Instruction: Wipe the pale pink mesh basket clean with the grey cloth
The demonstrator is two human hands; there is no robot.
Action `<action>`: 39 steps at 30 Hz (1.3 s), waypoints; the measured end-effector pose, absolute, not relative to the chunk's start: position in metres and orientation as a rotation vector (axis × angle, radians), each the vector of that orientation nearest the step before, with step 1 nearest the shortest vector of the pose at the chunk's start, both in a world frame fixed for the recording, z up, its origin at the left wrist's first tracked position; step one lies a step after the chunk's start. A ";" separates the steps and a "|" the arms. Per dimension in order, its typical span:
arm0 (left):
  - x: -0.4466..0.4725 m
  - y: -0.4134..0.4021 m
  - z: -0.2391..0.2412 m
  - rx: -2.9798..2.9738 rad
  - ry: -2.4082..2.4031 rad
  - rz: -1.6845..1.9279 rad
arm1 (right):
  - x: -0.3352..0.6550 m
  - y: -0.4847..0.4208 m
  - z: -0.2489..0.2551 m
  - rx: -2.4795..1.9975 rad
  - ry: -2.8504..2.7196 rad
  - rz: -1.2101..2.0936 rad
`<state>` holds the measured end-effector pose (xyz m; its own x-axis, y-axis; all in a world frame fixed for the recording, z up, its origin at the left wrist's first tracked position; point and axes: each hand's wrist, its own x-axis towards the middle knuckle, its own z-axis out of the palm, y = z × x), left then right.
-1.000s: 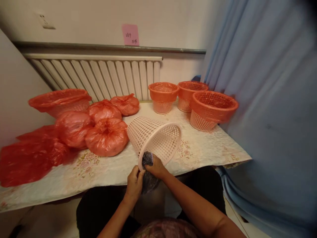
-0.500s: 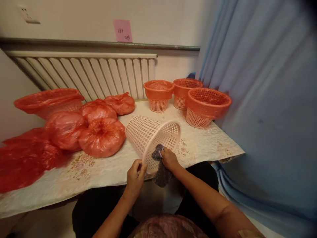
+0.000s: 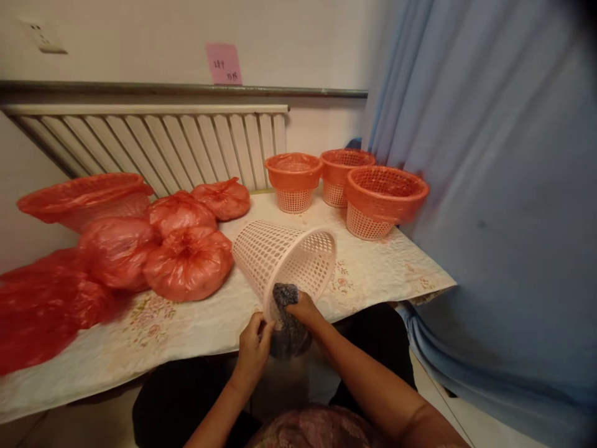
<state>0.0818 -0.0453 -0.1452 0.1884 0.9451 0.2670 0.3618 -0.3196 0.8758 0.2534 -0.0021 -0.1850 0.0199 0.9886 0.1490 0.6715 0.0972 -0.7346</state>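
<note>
Two hands occupied: your left hand pinches the near rim of the pale basket, seemingly to steady it; your right hand grips a bunched dark cloth at the rim's inner side. Basket lies on its side on the worktop, just beside the red bags, mouth towards you, likely giving the cloth room inside. Right fingertips lost in cloth; basket's base out of sight; red plastic at far left cut off
</note>
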 end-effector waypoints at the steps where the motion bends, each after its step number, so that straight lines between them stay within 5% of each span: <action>1: 0.080 -0.046 -0.140 1.819 1.221 1.117 | 0.246 -0.004 -0.182 -1.593 -1.736 0.638; 15: 0.071 -0.039 -0.099 1.957 1.200 1.093 | 0.302 -0.001 -0.177 -1.706 -2.095 0.409; 22: 0.083 -0.049 -0.125 1.758 1.272 1.162 | 0.301 -0.004 -0.184 -1.900 -1.933 0.312; 30: 0.090 -0.046 -0.170 1.707 1.217 1.033 | 0.279 -0.001 -0.188 -1.807 -1.729 0.514; 39: 0.069 -0.044 -0.128 1.844 1.236 1.105 | 0.233 -0.024 -0.165 -1.476 -1.897 0.655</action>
<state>0.0691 -0.0440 -0.1276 0.2004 0.9368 0.2869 0.3893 -0.3448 0.8541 0.2328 -0.0238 -0.1648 -0.1657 0.9694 0.1809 0.6512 0.2453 -0.7181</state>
